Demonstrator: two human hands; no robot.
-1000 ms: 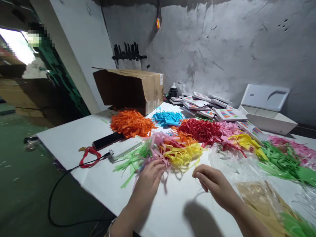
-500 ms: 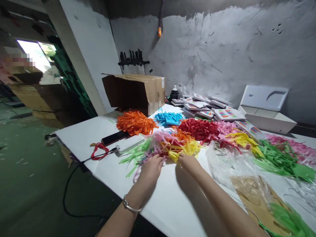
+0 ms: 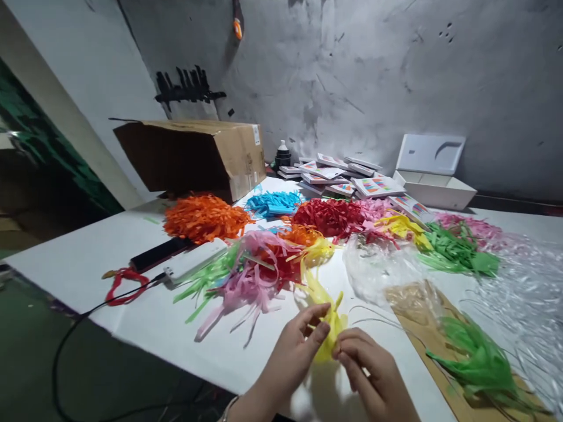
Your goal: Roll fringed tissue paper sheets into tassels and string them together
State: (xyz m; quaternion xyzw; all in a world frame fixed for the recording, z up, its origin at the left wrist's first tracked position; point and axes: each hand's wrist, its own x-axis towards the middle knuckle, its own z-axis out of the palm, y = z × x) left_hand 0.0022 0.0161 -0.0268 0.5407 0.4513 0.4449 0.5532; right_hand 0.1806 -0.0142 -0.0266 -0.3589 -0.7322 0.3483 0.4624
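A yellow paper tassel [image 3: 331, 328] with fringed strips is raised near the table's front edge, between my two hands. My left hand [image 3: 294, 347] has its thumb and fingers closed on the tassel's left side. At its lower right, my right hand [image 3: 372, 366] pinches the yellow paper, thumb against fingers. Behind them lies a loose heap of pink tassel strips [image 3: 257, 272], mixed with green, red and orange ones. More yellow strips [image 3: 320, 251] rest at the heap's right end.
A white power bank [image 3: 196, 262] with a black cable and a dark phone [image 3: 158, 253] lie left. Behind stand an open cardboard box [image 3: 241, 161] and orange fringe [image 3: 204, 218]. Clear plastic bags [image 3: 378, 272] and green strips [image 3: 477, 354] on cardboard [image 3: 413, 305] are right.
Both hands have moved from the mixed heap toward the table's front edge, bringing a yellow tassel out of it. The camera view has shifted to the right.
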